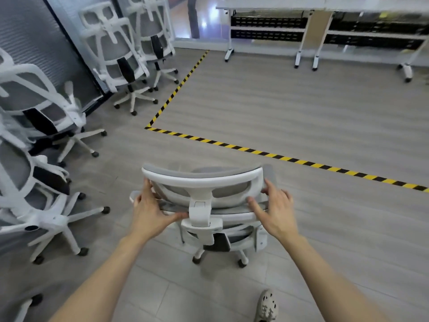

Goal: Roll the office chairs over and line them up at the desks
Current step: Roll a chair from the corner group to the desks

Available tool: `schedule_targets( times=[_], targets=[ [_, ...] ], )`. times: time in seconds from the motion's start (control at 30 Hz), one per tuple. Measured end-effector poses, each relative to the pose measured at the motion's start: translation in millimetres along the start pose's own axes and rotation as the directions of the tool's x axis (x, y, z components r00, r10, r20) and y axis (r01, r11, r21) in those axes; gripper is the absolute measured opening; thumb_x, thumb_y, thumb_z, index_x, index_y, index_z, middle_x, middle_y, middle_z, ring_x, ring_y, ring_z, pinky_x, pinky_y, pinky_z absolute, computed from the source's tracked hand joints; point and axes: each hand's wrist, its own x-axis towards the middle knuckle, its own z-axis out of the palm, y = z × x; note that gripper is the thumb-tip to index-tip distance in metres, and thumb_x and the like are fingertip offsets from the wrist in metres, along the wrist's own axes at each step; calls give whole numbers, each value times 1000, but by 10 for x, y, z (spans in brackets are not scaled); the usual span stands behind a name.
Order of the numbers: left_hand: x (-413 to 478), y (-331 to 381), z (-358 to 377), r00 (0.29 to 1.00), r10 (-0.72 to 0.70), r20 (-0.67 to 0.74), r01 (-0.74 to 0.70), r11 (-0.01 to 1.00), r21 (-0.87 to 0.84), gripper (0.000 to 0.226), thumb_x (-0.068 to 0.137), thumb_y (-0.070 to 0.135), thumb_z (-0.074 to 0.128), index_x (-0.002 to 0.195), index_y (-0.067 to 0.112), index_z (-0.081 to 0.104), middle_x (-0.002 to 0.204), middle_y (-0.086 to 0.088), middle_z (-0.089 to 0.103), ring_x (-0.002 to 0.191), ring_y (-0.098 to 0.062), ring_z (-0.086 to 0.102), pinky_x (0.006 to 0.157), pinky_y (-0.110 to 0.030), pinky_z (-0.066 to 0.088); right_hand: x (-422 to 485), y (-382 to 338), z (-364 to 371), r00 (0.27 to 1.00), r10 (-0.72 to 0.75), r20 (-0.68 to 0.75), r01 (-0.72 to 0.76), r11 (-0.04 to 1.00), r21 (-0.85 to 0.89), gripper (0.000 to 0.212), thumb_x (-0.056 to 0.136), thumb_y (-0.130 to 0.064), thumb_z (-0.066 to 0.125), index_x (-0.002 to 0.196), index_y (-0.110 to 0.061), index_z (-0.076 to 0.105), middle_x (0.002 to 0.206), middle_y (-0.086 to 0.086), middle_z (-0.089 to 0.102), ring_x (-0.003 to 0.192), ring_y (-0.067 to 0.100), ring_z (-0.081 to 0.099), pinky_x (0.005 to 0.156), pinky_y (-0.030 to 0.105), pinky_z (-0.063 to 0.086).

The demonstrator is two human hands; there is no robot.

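Two bare forearms reach forward from the bottom edge, with a pale shoe point(267, 305) planted on the floor just right of them; between the hands stands the chair point(204, 219) being moved, seen from behind, its white headrest point(202, 180) uppermost and its castors on the grey floor; the left hand point(148, 214) holds the left end of the headrest, fingers curled at the frame's edge and thumb stretched inward along the top of the backrest; the right hand point(276, 212) is spread, one finger raised against the headrest's right end and the thumb pointing in towards the frame, with no closed grip that I can make out. The chair sits on the near side of the yellow-and-black floor tape point(255, 151), well apart from the desks point(274, 6) along the far wall; more chairs of the same kind point(120, 59) are crowded at the left.

This looks like the start of rolling one chair across; no chair stands at the desks in view, so the lining-up seems hardly begun. The next move probably calls for a firmer hold on the right side, then an even push over the tape, steering towards a gap between desk legs point(299, 54).
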Motion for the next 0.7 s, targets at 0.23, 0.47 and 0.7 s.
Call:
schedule_targets(
  times=[0.23,0.47,0.7],
  targets=[
    [649,1037,896,997,65,-33,-64,998,12,173,43,97,87,173,30,-4,151,1,60,130,-27,67,124,-58,38,687,894,-503,997,44,-58,-52,988,-148,65,107,-76,27,89,-23,59,83,-4,61,99,29,64,122,51,35],
    [1354,2148,1726,992,129,-5,-128,991,22,172,45,104,79,173,27,-6,163,-3,47,134,-24,65,128,-57,33,1106,1738,-974,948,-16,-318,-15,995,-95,31,108,-36,58,116,-7,66,119,7,61,117,32,59,109,49,50],
    [2066,3286,2553,979,203,28,-203,979,15,177,48,109,73,173,23,-18,172,-2,35,153,-25,47,131,-51,30,1751,2460,-1392,973,-190,-134,150,953,-264,87,95,-53,67,167,-10,43,178,4,33,170,30,18,135,59,22]
  ],
)
